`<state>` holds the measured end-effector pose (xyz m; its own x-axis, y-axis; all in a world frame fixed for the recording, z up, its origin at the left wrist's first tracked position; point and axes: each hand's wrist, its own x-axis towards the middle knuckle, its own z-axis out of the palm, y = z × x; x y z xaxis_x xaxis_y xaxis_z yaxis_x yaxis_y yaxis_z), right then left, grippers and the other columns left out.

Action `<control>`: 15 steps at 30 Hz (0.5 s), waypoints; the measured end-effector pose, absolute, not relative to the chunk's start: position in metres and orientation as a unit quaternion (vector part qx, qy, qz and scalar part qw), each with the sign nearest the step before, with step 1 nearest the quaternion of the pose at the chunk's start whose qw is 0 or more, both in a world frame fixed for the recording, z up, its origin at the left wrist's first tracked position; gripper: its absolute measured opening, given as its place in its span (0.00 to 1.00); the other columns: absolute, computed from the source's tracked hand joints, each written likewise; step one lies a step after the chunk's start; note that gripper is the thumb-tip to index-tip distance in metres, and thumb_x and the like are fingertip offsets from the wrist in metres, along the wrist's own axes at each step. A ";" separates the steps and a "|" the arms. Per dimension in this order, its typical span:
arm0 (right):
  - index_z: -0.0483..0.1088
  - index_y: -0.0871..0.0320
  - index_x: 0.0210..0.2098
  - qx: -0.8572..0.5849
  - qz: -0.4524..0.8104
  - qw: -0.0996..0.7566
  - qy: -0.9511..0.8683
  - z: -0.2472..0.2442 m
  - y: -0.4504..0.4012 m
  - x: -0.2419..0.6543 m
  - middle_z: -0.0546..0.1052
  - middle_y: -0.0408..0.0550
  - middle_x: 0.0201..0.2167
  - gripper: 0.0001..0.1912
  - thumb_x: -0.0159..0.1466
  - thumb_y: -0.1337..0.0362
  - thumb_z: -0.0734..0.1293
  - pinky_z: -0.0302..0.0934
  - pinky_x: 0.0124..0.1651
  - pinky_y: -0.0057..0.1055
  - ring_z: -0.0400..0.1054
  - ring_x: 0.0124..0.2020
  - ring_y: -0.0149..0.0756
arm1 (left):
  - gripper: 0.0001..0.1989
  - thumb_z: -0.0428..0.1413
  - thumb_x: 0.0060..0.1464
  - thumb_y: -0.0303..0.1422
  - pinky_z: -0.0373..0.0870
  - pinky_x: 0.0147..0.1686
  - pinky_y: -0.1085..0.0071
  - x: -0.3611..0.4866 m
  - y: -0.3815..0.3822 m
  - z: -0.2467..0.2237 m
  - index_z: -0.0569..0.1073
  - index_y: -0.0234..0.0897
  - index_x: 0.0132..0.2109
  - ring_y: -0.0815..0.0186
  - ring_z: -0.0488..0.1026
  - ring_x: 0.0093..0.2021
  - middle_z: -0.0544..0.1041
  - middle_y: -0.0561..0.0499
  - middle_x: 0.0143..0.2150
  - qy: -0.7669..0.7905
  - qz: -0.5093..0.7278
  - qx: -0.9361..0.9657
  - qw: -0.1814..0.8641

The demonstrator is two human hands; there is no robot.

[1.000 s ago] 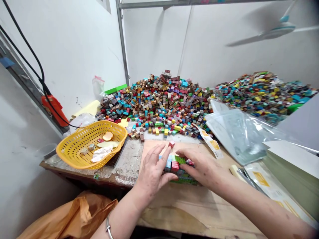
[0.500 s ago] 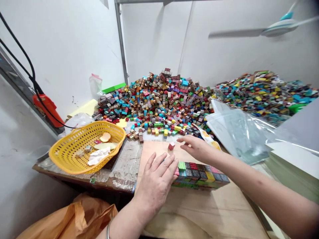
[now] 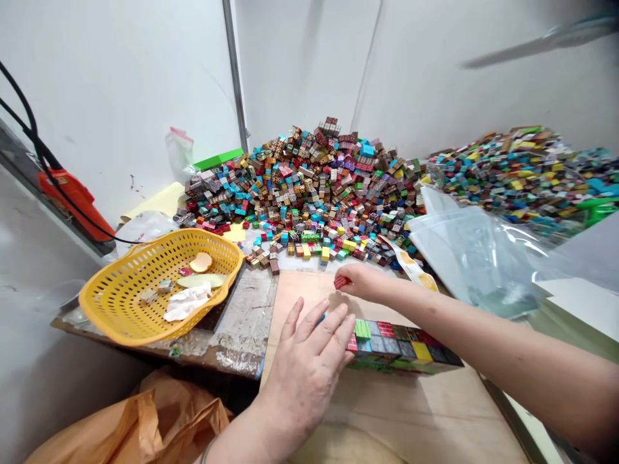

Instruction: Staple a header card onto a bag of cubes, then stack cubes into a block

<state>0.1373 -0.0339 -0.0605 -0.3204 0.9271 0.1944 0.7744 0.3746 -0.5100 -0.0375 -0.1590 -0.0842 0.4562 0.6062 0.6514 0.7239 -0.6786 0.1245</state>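
Observation:
A small red patterned cube (image 3: 341, 282) is pinched in the fingertips of my right hand (image 3: 363, 283), just above the wooden board (image 3: 300, 283). My left hand (image 3: 309, 354) lies with its fingers spread against the left end of a block row (image 3: 401, 351), built of several cubes in grey, green, red, yellow and black prints. That hand covers the row's left end. Part of the row's right end passes behind my right forearm.
A large heap of printed cubes (image 3: 309, 187) rises behind the board, with another heap (image 3: 522, 174) at the back right. At left stands a yellow basket (image 3: 104, 309) holding scraps and cubes. Clear plastic bags (image 3: 483, 258) lie at right; a fan blade (image 3: 532, 48) hangs above.
My right hand has closed on the red cube that stood on the board and lifted it slightly. My left hand stays by the row. The view has shifted a little.

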 end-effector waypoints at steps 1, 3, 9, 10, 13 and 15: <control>0.71 0.62 0.28 -0.521 0.183 0.208 -0.807 -0.054 -0.040 0.144 0.72 0.39 0.23 0.07 0.58 0.64 0.65 0.62 0.31 0.26 0.67 0.26 0.29 | 0.18 0.47 0.60 0.31 0.46 0.61 0.53 -0.037 -0.159 -0.084 0.64 0.36 0.56 0.60 0.61 0.57 0.67 0.52 0.57 -0.392 -0.347 -0.848 0.086; 0.71 0.60 0.31 -0.496 0.229 0.185 -0.817 -0.038 -0.058 0.157 0.73 0.40 0.24 0.05 0.56 0.64 0.66 0.62 0.31 0.25 0.68 0.27 0.30 | 0.18 0.47 0.60 0.30 0.47 0.61 0.53 -0.037 -0.159 -0.085 0.64 0.36 0.56 0.59 0.62 0.57 0.67 0.51 0.57 -0.393 -0.350 -0.846 0.087; 0.69 0.55 0.38 -0.487 0.259 0.258 -0.793 -0.009 -0.140 0.177 0.74 0.47 0.38 0.10 0.57 0.59 0.66 0.62 0.44 0.34 0.68 0.40 0.38 | 0.19 0.48 0.59 0.30 0.51 0.59 0.52 -0.037 -0.160 -0.085 0.63 0.36 0.57 0.59 0.62 0.57 0.68 0.48 0.56 -0.391 -0.347 -0.848 0.087; 0.70 0.54 0.36 -0.476 0.232 0.263 -0.806 -0.011 -0.150 0.176 0.74 0.47 0.36 0.08 0.56 0.61 0.67 0.62 0.43 0.34 0.68 0.40 0.39 | 0.19 0.48 0.59 0.30 0.51 0.59 0.52 -0.038 -0.160 -0.085 0.63 0.37 0.57 0.60 0.63 0.57 0.69 0.47 0.56 -0.388 -0.351 -0.848 0.087; 0.70 0.55 0.31 -0.449 0.173 0.280 -0.831 -0.025 -0.162 0.168 0.75 0.45 0.30 0.05 0.54 0.65 0.68 0.61 0.39 0.34 0.68 0.35 0.38 | 0.18 0.47 0.60 0.31 0.53 0.58 0.52 -0.038 -0.159 -0.086 0.62 0.38 0.57 0.60 0.64 0.56 0.69 0.47 0.55 -0.382 -0.358 -0.848 0.087; 0.69 0.55 0.31 -0.463 0.127 0.293 -0.827 -0.036 -0.161 0.162 0.75 0.45 0.29 0.07 0.52 0.67 0.70 0.60 0.39 0.36 0.68 0.34 0.38 | 0.19 0.46 0.60 0.31 0.54 0.58 0.52 -0.038 -0.158 -0.087 0.62 0.38 0.58 0.59 0.64 0.56 0.69 0.47 0.55 -0.377 -0.356 -0.851 0.085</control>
<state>0.1624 -0.1611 -0.0360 -0.4002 0.8397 0.3671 0.6912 0.5396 -0.4807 -0.0384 -0.1578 -0.0867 0.4616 0.5820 0.6695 0.7025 -0.7007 0.1247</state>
